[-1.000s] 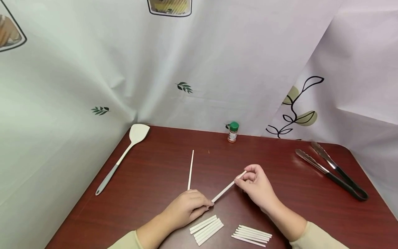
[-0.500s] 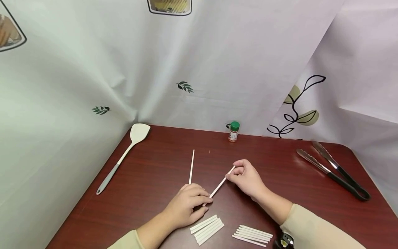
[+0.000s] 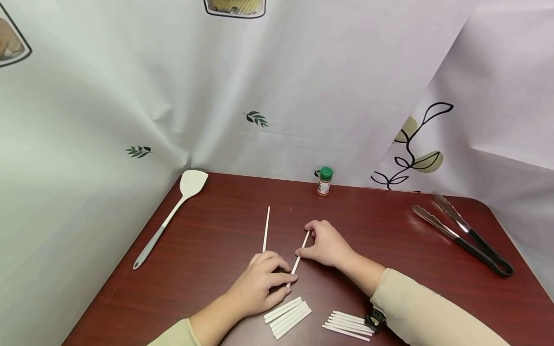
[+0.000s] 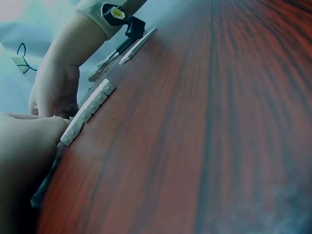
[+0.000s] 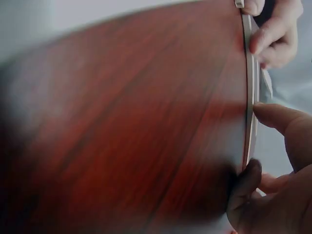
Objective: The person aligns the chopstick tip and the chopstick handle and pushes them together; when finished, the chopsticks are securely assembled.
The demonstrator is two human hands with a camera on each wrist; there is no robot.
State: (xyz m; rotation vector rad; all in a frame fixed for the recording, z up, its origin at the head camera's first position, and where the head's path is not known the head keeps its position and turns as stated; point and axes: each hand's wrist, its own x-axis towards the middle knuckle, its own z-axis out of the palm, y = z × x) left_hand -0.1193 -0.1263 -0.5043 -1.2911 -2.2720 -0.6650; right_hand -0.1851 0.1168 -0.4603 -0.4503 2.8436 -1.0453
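Observation:
A slim white stick (image 3: 296, 265) lies slanting on the table between the two hands. My left hand (image 3: 261, 281) has its forefinger across the near part of this stick and its thumb at the near end. My right hand (image 3: 326, 244) holds the far part, thumb on the side and fingertips at the far end; the right wrist view shows these fingers (image 5: 275, 117) against the stick's edge. Left of it lies another white stick (image 3: 266, 228), its near end hidden behind my left hand. Below lie two groups of short white sticks, one left (image 3: 287, 317) and one right (image 3: 348, 325).
A white spatula (image 3: 192, 182) with a grey handle lies along the table's left side. A green-capped spice jar (image 3: 324, 181) stands at the back. Metal tongs (image 3: 463, 235) with black handles lie at the right. White printed sheeting (image 3: 303, 96) hangs behind the table.
My right hand has moved left and swung the stick's far end toward the other long stick, so the two now lie closer to parallel. The left hand has shifted slightly forward.

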